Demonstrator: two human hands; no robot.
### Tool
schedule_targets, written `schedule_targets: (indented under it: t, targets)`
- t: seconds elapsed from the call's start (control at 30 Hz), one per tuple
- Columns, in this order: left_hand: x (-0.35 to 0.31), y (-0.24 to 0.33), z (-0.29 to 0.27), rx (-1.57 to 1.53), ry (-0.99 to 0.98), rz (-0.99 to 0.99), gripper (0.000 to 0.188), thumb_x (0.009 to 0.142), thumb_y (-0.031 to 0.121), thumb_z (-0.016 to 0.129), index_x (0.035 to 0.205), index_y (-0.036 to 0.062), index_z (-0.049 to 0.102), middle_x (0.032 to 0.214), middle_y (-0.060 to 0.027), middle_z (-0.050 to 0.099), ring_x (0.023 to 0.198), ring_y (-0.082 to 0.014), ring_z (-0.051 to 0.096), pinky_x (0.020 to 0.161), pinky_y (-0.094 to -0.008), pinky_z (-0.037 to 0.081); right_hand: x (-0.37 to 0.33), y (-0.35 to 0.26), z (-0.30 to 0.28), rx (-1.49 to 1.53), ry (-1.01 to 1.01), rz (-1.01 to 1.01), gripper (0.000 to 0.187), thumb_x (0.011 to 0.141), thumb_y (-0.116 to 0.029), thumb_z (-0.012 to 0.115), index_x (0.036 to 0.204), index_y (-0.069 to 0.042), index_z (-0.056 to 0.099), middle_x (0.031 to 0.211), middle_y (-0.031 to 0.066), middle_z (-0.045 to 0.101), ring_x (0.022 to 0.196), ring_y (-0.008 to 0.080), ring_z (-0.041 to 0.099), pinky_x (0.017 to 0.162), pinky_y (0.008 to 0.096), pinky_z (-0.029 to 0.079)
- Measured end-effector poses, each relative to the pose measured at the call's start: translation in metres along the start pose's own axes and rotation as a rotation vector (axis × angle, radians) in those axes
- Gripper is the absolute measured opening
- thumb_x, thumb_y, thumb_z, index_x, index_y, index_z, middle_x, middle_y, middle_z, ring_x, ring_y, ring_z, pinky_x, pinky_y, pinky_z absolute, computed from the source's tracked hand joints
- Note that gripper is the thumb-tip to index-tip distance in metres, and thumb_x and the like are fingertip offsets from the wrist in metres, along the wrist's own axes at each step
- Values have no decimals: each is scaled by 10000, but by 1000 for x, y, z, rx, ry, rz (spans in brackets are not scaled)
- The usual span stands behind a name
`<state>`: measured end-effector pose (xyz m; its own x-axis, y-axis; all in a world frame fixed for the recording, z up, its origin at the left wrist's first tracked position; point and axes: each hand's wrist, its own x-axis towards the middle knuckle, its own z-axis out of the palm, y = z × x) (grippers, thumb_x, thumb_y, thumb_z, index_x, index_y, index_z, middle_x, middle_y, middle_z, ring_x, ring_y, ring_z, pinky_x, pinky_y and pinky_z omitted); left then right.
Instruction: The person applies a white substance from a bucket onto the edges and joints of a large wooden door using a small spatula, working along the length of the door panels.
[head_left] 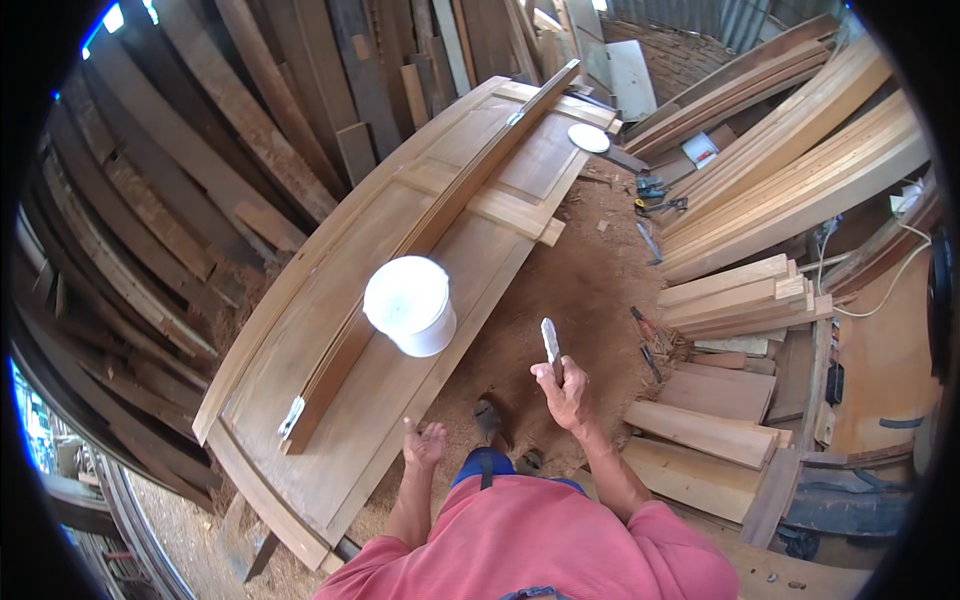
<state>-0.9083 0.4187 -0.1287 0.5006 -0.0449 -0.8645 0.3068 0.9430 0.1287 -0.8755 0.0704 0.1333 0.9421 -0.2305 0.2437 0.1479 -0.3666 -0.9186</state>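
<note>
In my right hand (568, 398) is a flat stick (551, 345), its upper end coated in white paste. My left hand (425, 444) is held palm up with its fingers apart, near the edge of the wooden door (400, 410), and holds nothing. On the door stands a white bucket (432, 325) with a pale white inside. Beside it a long wooden rail (440, 215) lies lengthwise across the door panels. White patches show near both of the rail's ends.
A white round lid (588, 138) lies at the door's far end. Stacked light boards (800, 170) line the right, with pliers (660, 205) on the sawdust-covered floor (585, 270) beside them. Upright planks (240, 110) lean along the left and back.
</note>
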Motion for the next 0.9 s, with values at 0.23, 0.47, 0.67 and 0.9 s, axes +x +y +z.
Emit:
schedule_targets:
  t: [0.23, 0.47, 0.67, 0.9]
  targets:
    - [33, -30, 33, -195, 18, 299, 505, 1085, 462, 375, 1393, 71, 457, 1375, -163, 508, 1207, -318, 554, 1025, -445, 516, 72, 50, -25, -230, 31, 77, 401, 927, -360, 681, 829, 8, 558, 665, 197, 583, 630, 366, 604, 617, 478, 463]
    - [18, -19, 35, -157, 242, 177, 487, 1074, 497, 372, 1301, 87, 505, 1208, -93, 605, 1003, -256, 630, 907, -401, 574, 167, 64, -16, -110, 97, 141, 321, 937, -288, 658, 842, 19, 644, 688, 118, 634, 634, 237, 610, 619, 416, 474]
    - [18, -29, 34, -164, 299, 311, 433, 1077, 470, 398, 1266, 105, 536, 1200, -73, 622, 1035, -253, 615, 949, -434, 533, 240, 96, -2, -119, 24, 154, 308, 935, -276, 653, 865, 24, 659, 706, 111, 666, 648, 229, 636, 655, 392, 500]
    - [13, -36, 58, -366, 385, 431, 443, 1087, 421, 401, 1374, 98, 501, 1387, -65, 567, 1264, -274, 551, 1118, -476, 426, 356, 137, 8, -98, -127, 134, 305, 926, -276, 664, 875, 24, 662, 705, 115, 665, 661, 240, 649, 667, 395, 510]
